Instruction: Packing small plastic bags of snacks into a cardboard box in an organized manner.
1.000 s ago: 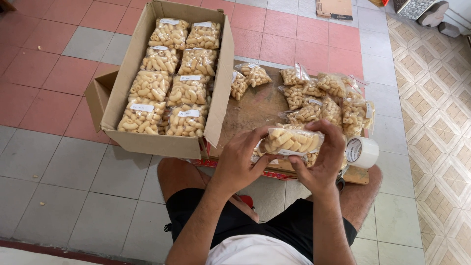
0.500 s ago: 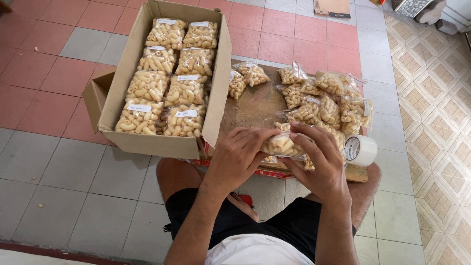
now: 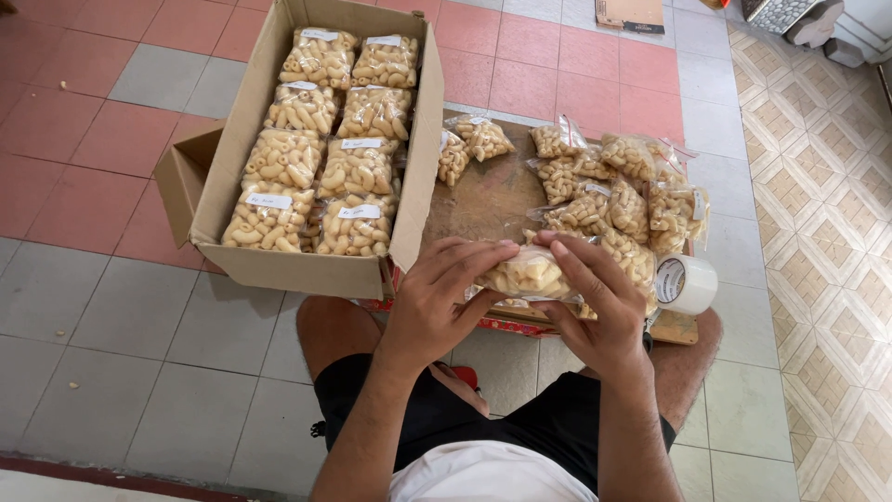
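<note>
My left hand (image 3: 437,302) and my right hand (image 3: 595,302) together hold a clear plastic bag of pale curved snack pieces (image 3: 527,274) just above the near edge of a low wooden board (image 3: 483,200). Fingers of both hands cover the bag's top and ends. Several more such bags (image 3: 613,191) lie loose on the board's right side. To the left stands an open cardboard box (image 3: 232,172) packed with rows of the same bags, each with a white label.
A white roll of tape (image 3: 685,284) sits at the board's near right corner. My bare knees and black shorts are below the board. Red and grey floor tiles surround it, with patterned tiles on the right.
The bag was turned over between my hands; its broad face showed a second ago, and now my fingers wrap over it. The view shifted slightly.
</note>
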